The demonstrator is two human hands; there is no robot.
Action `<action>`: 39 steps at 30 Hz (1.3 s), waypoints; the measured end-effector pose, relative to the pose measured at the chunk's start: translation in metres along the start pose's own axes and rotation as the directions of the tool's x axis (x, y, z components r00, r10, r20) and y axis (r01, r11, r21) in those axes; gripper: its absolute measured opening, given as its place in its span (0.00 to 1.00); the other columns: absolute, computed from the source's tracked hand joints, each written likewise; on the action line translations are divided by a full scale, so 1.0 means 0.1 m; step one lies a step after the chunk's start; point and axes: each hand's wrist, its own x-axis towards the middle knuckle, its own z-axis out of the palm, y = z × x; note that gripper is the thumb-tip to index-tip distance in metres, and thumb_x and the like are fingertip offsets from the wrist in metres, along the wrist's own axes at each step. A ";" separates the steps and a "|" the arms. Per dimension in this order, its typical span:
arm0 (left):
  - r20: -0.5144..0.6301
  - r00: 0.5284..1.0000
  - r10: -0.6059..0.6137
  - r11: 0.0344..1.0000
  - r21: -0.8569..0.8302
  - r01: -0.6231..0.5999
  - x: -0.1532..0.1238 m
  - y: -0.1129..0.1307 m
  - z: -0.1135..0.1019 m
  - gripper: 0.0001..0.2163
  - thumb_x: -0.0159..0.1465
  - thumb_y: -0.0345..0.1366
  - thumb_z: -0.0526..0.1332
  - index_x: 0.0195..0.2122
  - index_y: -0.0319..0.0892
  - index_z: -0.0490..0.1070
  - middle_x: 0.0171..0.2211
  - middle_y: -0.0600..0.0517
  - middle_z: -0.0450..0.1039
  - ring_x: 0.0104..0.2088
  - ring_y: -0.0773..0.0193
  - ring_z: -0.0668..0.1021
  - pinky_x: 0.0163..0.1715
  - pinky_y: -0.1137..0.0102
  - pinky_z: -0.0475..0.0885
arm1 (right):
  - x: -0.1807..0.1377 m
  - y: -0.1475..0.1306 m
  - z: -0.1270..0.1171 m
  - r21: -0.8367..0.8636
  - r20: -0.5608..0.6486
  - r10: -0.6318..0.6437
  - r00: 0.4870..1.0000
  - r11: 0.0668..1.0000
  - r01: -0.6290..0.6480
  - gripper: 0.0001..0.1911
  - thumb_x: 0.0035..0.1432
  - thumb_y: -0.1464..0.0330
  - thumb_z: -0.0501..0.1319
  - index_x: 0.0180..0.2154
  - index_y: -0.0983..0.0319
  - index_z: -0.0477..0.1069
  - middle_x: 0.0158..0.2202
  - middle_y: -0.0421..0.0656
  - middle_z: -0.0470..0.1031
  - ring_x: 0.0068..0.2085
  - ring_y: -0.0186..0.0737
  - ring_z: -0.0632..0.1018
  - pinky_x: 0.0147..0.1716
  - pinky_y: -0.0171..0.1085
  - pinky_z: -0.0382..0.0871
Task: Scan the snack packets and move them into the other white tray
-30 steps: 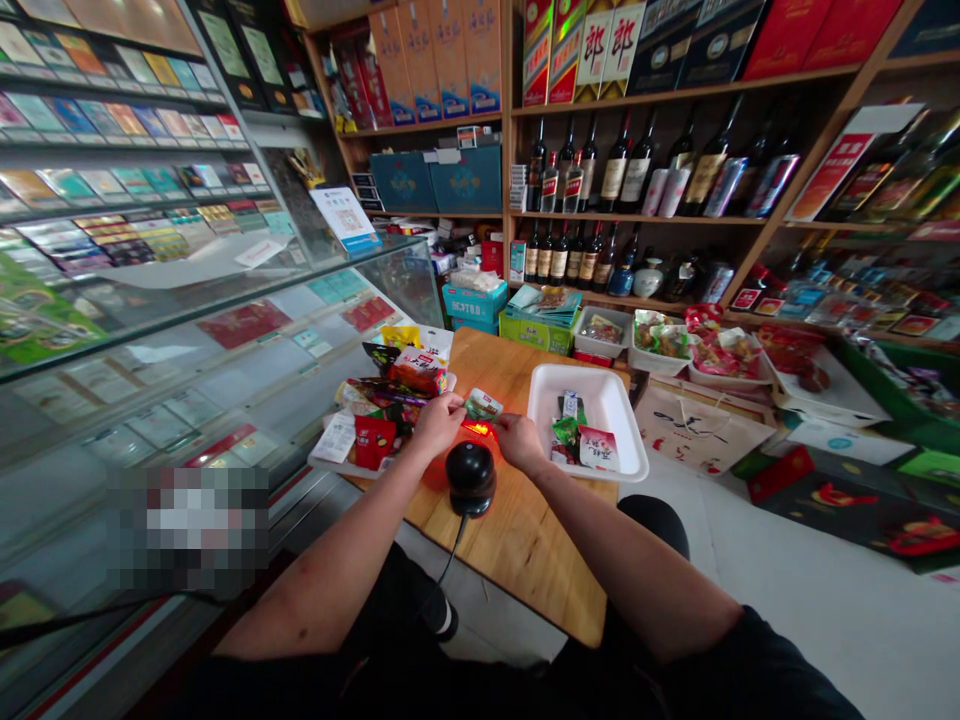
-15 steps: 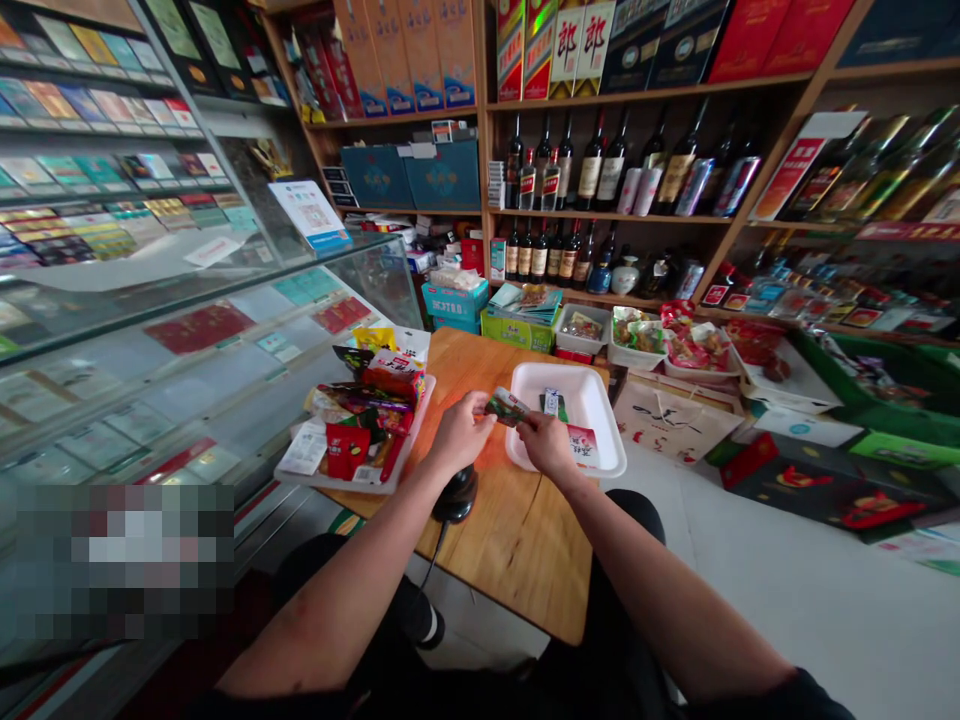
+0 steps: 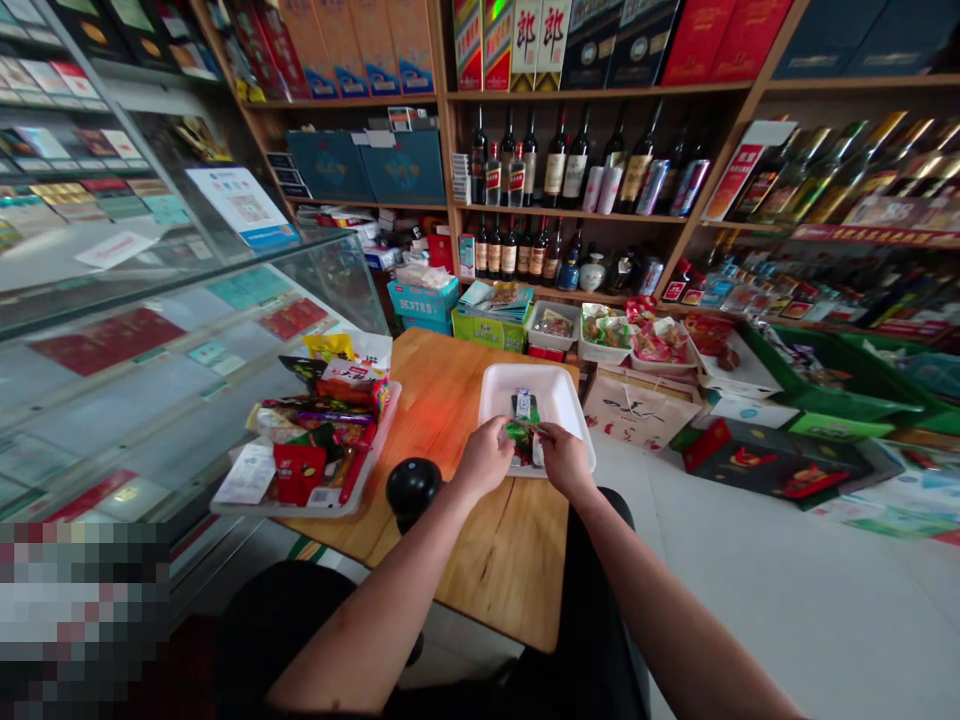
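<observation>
Both hands meeting at centre frame, over near edge of white tray [image 3: 559,395]. Left hand [image 3: 486,458] and right hand [image 3: 566,462] pinching green packet [image 3: 519,432], fingertips closed on it, holding it just above tray. Other packets [image 3: 523,404] lying inside, only a few. Heap [image 3: 315,440] sitting left of centre, beside scanner [image 3: 412,485]. Likely most sorting remaining.

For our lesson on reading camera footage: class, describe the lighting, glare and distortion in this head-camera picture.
Head view: the wide lens bows the shelves; a red glow tints the wooden table; the glass counter carries pale reflections; a pixelated patch masks the lower left corner; the left hand, right hand and green packet look sharp.
</observation>
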 end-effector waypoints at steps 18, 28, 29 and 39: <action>-0.250 0.968 -0.035 0.999 0.002 0.037 -0.99 0.26 -0.79 0.14 0.68 0.35 0.56 0.53 0.48 0.70 0.56 0.46 0.72 0.58 0.55 0.73 0.58 0.57 0.71 | -0.29 -0.65 0.14 0.158 -0.178 -0.166 0.970 0.968 0.195 0.13 0.61 0.67 0.56 0.45 0.62 0.74 0.46 0.51 0.78 0.49 0.49 0.76 0.51 0.49 0.70; -0.536 0.806 -0.251 0.954 0.003 0.299 -1.38 -0.39 -1.55 0.13 0.67 0.40 0.59 0.52 0.46 0.71 0.50 0.46 0.75 0.49 0.55 0.78 0.53 0.59 0.74 | -0.36 -1.63 0.57 0.345 0.028 -0.297 0.954 0.899 0.270 0.10 0.62 0.70 0.56 0.41 0.61 0.76 0.42 0.47 0.79 0.45 0.43 0.78 0.48 0.41 0.71; -0.548 0.790 -0.276 0.944 0.000 0.330 -1.42 -0.46 -1.61 0.14 0.66 0.40 0.59 0.52 0.45 0.71 0.51 0.45 0.75 0.49 0.55 0.79 0.53 0.59 0.74 | -0.37 -1.71 0.64 0.358 0.065 -0.313 0.947 0.894 0.271 0.11 0.62 0.70 0.56 0.41 0.61 0.76 0.42 0.47 0.79 0.45 0.43 0.78 0.48 0.40 0.71; -0.617 0.698 -0.364 0.845 0.097 0.526 -1.69 -1.03 -2.00 0.19 0.64 0.40 0.60 0.56 0.42 0.68 0.54 0.42 0.73 0.56 0.49 0.75 0.57 0.53 0.69 | -0.33 -2.51 1.40 0.396 0.341 -0.466 0.816 0.859 0.324 0.13 0.59 0.74 0.59 0.46 0.61 0.75 0.43 0.45 0.79 0.42 0.39 0.79 0.46 0.36 0.71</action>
